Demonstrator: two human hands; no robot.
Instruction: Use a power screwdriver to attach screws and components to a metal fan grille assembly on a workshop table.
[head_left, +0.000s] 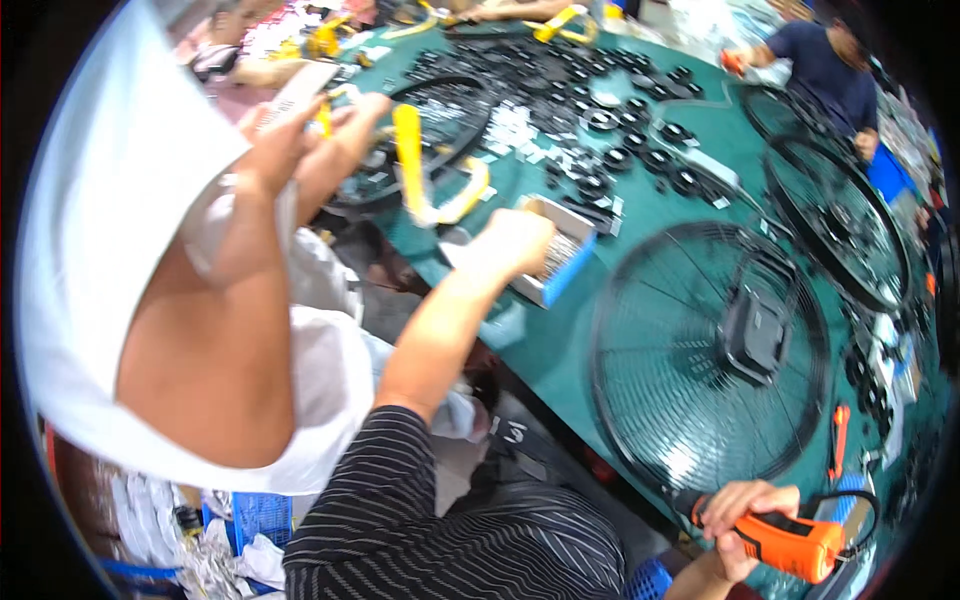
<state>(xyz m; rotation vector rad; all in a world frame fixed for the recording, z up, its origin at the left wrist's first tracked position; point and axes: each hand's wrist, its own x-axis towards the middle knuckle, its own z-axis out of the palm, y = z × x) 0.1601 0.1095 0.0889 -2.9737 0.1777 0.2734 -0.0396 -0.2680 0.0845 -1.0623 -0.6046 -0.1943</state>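
Observation:
My left hand (518, 243) reaches into a blue-and-white box (570, 278) of small metal screws (562, 252). Its fingers are blurred and partly hidden, so I cannot tell whether they grip anything. At the lower right, my right hand (745, 512) is wrapped round an orange-and-black electric screwdriver (800, 545), its tip pointing left toward the near rim of a fan grille. That round black wire fan grille (660, 350) lies on the green table, with a black plastic housing (755, 332) on its right part.
A person in white (220, 350) stands close on my left, their hands near a yellow-handled tool (410, 150). Black round parts (615, 158) and white pieces (510, 130) cover the far table. More grilles (840, 220) and an orange tool (839, 440) lie right; another person (825, 80) works beyond.

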